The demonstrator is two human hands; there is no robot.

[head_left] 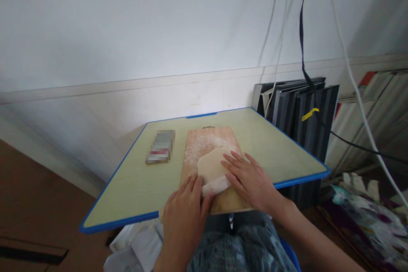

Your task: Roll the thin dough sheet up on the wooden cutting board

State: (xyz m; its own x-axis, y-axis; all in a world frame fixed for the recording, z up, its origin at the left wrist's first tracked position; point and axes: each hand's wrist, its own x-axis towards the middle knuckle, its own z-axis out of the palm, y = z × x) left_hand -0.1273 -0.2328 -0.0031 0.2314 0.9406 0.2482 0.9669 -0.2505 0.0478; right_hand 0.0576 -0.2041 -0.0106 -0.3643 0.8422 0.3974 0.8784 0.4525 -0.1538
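Note:
A flattened sheet of pale dough lies on a floured wooden board. Along its near edge runs a whitish roll; whether this is rolled-up dough or a floured pin inside it, I cannot tell. My left hand is at the roll's left end, its fingers close together and bent over that end, the thumb on the near side. My right hand rests with spread fingers on the right side of the dough, its palm hiding the roll's right end. Loose flour shows on the board beyond the dough.
The board stands on a pale yellow table with a blue edge. A blurred-out flat packet lies left of the board. Dark panels lean behind the table at right, and cables hang there. My lap is just below the near edge.

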